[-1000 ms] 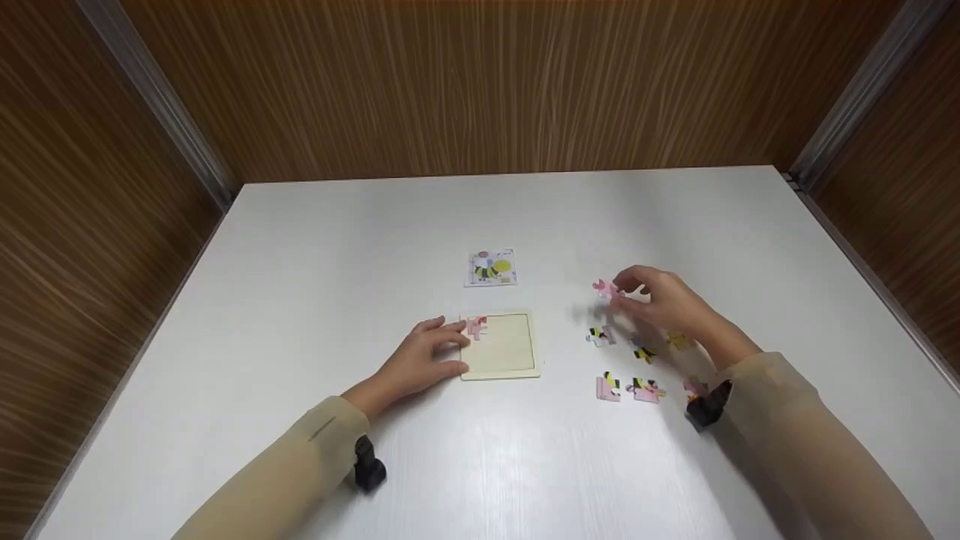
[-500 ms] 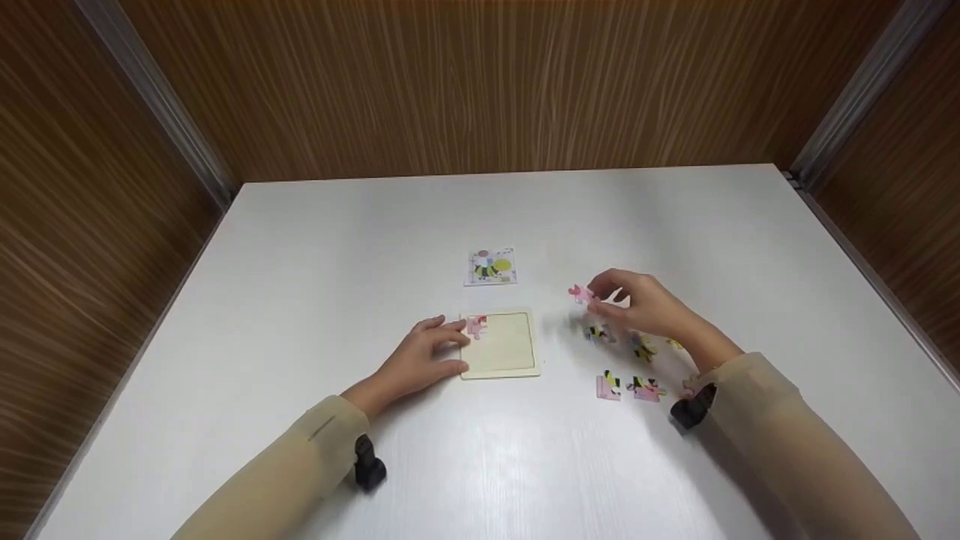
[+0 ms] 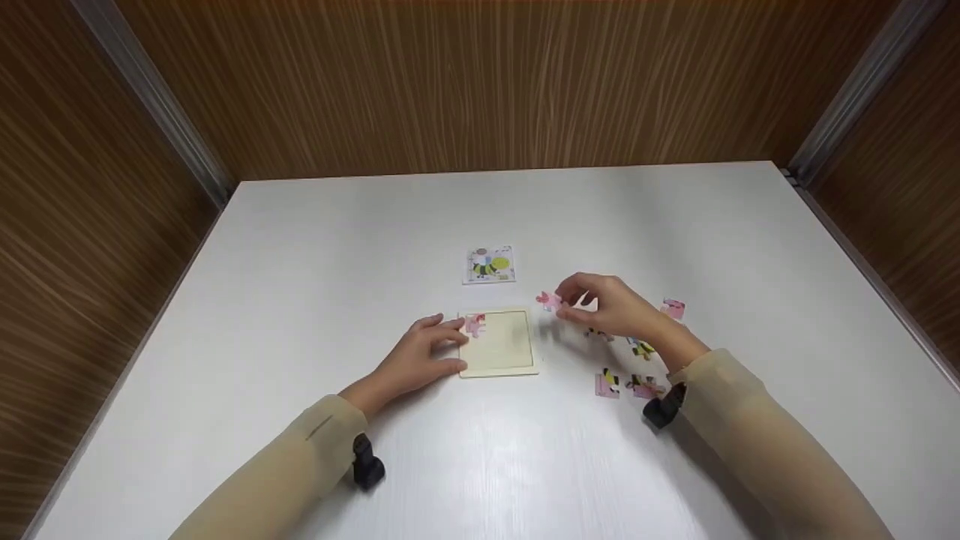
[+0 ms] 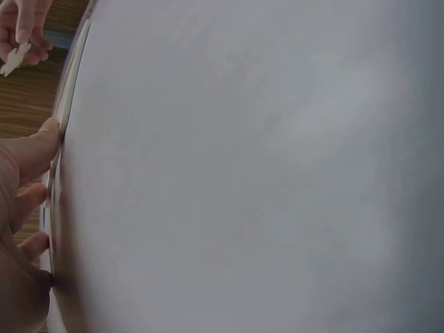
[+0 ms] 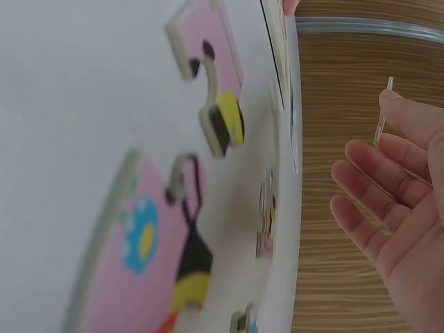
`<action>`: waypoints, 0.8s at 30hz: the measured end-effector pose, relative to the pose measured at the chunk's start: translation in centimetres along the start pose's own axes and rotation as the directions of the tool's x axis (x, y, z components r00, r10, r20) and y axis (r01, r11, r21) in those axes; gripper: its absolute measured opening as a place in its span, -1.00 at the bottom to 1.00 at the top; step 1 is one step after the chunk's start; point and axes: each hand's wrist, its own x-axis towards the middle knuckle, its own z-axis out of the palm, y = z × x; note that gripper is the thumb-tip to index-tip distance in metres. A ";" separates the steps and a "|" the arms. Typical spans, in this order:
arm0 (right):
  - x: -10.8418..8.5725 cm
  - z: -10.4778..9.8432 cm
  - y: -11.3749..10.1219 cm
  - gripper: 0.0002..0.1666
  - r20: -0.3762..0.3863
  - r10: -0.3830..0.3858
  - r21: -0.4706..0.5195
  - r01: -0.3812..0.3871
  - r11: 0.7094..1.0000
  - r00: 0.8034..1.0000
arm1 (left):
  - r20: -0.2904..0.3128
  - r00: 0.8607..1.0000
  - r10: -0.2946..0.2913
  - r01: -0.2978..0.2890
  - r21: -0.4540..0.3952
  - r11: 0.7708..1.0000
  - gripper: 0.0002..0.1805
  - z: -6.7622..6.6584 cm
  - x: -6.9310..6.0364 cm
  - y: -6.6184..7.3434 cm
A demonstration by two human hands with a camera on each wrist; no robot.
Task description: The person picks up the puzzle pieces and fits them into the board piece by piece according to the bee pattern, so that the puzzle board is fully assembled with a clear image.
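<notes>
My right hand (image 3: 611, 306) pinches a pink puzzle piece (image 3: 550, 301) between thumb and fingertips, above the table just right of the wooden puzzle tray (image 3: 506, 352). Seen edge-on in the right wrist view, the held piece (image 5: 383, 114) sticks up past the thumb, the other fingers spread loosely. My left hand (image 3: 420, 356) rests against the tray's left side, thumb near the lower corner and fingers higher up. In the left wrist view its thumb (image 4: 48, 135) touches the tray's edge. One pink and red piece (image 3: 475, 325) lies in the tray's upper left corner.
Several loose puzzle pieces lie right of the tray, among them a pink and yellow one (image 3: 607, 384), a black and yellow one (image 3: 642, 349) and a pink one (image 3: 673, 308). A bee picture card (image 3: 489, 265) lies behind the tray. Wood-patterned panels (image 3: 495, 90) enclose the table.
My right hand has carried the pink puzzle piece leftward and slightly nearer, toward the tray, uncovering a pink piece on the right. My left hand stays in place at the tray.
</notes>
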 end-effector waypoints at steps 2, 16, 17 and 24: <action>0.2 0.3 -0.2 -0.72 0.005 -0.026 0.009 0.025 1.000 1.000 | -0.003 1.000 -0.003 0.003 0.000 1.000 -0.64 0.0 0.0 0.0; 2.2 3.0 -1.6 -0.75 0.068 -0.086 0.011 0.086 0.996 0.994 | -0.009 1.000 0.025 -0.025 -0.015 1.000 -0.64 -0.1 -0.2 0.0; 2.3 3.2 -1.7 -0.75 0.073 -0.089 0.008 0.089 0.996 0.993 | -0.008 1.000 0.026 -0.026 -0.014 1.000 -0.64 -0.1 -0.1 0.0; 3.4 4.4 -2.8 -0.74 0.104 -0.035 -0.038 0.040 0.998 0.994 | -0.003 1.000 0.029 -0.029 -0.004 1.000 -0.63 -0.1 -0.1 -0.1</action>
